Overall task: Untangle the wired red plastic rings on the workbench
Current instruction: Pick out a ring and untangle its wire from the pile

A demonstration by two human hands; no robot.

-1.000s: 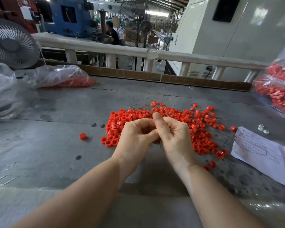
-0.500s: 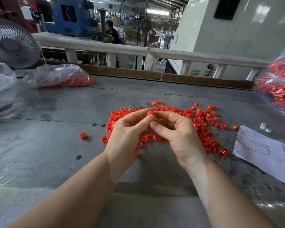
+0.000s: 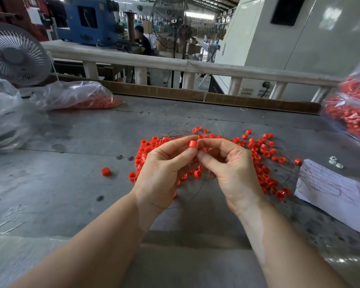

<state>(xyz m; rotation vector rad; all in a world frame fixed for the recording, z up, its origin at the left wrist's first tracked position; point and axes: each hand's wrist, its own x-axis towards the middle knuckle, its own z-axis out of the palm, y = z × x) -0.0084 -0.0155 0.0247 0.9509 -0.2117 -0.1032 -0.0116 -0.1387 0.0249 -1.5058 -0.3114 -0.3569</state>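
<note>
Head view: one red ring pinched between left hand thumb and forefinger, raised just above the pile of wired rings on the workbench. Right hand fingers curled, pinching close beside the ring, likely on its thin wire, too fine to confirm. Probably light, rigid, smooth plastic; wire springy, snag-prone. Best gripped by ring sides, wire drawn out gently.

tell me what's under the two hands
Under the left hand and right hand lies the pile of wired red plastic rings on the grey workbench; its middle is covered.
</note>
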